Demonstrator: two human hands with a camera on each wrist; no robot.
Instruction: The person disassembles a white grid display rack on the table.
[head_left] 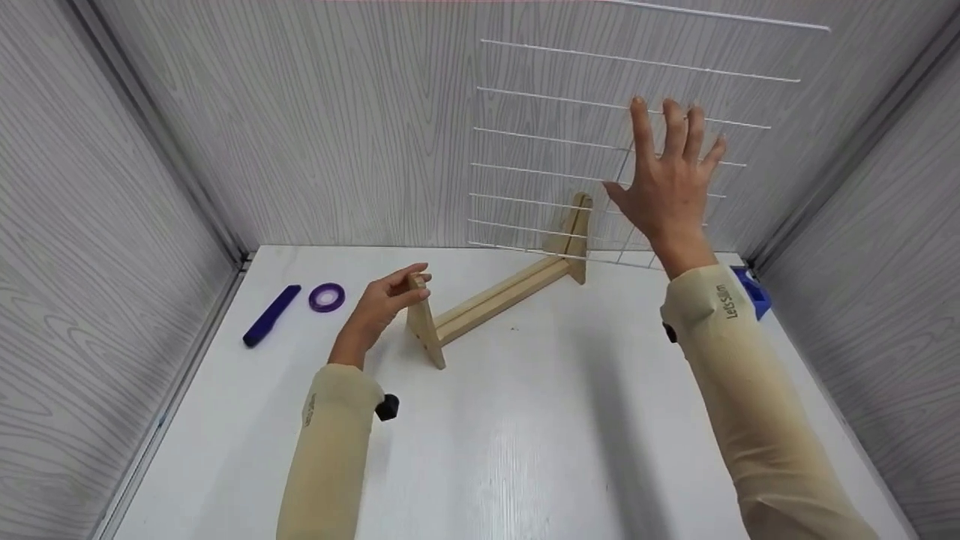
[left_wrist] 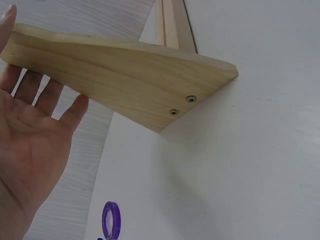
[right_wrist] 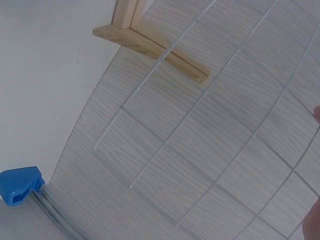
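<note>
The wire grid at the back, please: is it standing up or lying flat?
Standing up: the grid rises along the back wall, its lower edge near the wooden stand, with the open right hand on it.

The stand is pale, unvarnished wood with a smooth matt face and fine grain, and two small bright metal screw heads sit in its near end piece. Behind the stand, the grid is thin wire with a smooth white coating, the walls carry a matt grey wood-grain print, and the table under it is white and slightly glossy, catching soft reflections. Left of the stand lies a shiny purple ribbon roll, and to its right a blue clip looks like smooth plastic, while both sleeves are matt beige stretch cloth
</note>
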